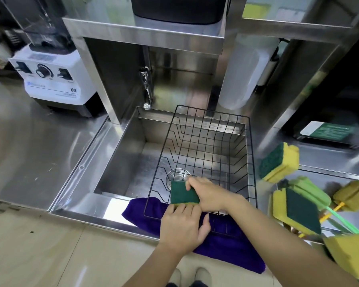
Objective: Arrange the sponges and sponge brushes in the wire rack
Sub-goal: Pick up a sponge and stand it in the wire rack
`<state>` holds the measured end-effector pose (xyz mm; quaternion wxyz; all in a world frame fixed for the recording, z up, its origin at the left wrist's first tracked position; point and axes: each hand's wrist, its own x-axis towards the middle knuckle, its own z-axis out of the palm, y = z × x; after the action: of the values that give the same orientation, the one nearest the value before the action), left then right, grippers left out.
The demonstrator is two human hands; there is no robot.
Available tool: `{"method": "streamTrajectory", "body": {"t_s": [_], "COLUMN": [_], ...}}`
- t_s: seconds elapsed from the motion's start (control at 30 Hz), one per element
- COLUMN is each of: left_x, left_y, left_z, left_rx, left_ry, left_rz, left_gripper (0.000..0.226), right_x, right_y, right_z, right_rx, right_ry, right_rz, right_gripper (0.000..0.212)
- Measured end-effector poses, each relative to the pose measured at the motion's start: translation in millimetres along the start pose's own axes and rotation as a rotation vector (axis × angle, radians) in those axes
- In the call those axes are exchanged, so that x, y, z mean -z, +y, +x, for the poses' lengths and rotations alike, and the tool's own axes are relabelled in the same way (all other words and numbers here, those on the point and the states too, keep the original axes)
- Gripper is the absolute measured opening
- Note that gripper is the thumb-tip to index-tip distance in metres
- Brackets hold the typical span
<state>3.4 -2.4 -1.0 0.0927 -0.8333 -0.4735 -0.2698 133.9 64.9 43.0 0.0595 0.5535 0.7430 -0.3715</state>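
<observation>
Our right hand (208,194) had its fingers (192,183) clamped on the far right corner of a green-faced sponge (183,193), thumb hidden behind. Our left hand (183,226) pressed its fingers (181,209) together against the sponge's near yellow edge, thumb spread off to the right. The sponge stood tilted in the near left corner of the black wire rack (203,154), just inside its near rim. The rest of the rack lay open toward the far side and the right, its bent dividers free. The rack spanned the right part of the steel sink (122,154), its near edge resting on a purple cloth (226,245) draped over the sink's near lip. Left of the rack the sink stayed open down to the drain (177,176). On the bench (340,179) to the right, well apart from our hands, lay more yellow-and-green sponges (280,162) and sponge brushes (311,193) with green and yellow handles. Far left stood a white blender base (52,79) marked "Q5"; its other lettering was too blurred to read.
</observation>
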Motion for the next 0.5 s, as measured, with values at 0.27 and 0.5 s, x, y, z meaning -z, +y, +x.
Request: {"method": "streamTrajectory", "body": {"t_s": [0.27,0.5], "left_x": [0,-2], "left_y": [0,-1], "left_z": [0,-1], "left_rx": [-0.013,-0.033], "left_ry": [0.012,0.019], "left_rz": [0.015,0.021], "left_gripper": [0.034,0.034], "right_x": [6,1], "right_y": [-5,2], "right_z": [-11,-11], "right_rx": [-0.033,-0.027], "right_ry": [0.166,0.1], "right_rz": [0.23,0.376], "right_gripper": [0.045,0.059]}}
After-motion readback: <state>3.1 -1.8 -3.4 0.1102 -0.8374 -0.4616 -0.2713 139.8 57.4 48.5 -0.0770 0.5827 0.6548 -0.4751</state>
